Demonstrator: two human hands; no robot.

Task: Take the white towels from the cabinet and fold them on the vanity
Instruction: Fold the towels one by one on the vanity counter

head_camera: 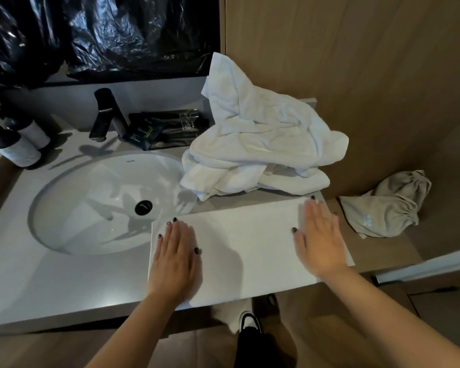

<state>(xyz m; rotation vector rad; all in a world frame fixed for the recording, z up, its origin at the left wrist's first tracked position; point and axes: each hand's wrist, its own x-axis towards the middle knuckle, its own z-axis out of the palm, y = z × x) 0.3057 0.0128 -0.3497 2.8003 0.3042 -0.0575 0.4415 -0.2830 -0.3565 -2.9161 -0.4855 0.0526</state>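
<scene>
A: From the head view, where do we have our hands?

B: Both lie flat, fingers straight, pressing the smooth white folded towel on the near right part of the pale grey vanity desk. Our left hand rests on its left end, our right hand on its right end. Neither grips anything.

A: And how does that towel lie?

B: Its long axis runs left to right along the near edge of the desk, tilted a little farther at the right. Its near edge just overhangs the desk.

A: Where is the rest of the work?

B: The crumpled heap of white terry towels sits just beyond the folded one, far and slightly right, beside the white oval sink basin. We judge our right hand the nearer one for reaching it.

A: Anything else nearby?

B: A grey drawstring cloth bag on the lower wooden ledge to the right.
</scene>
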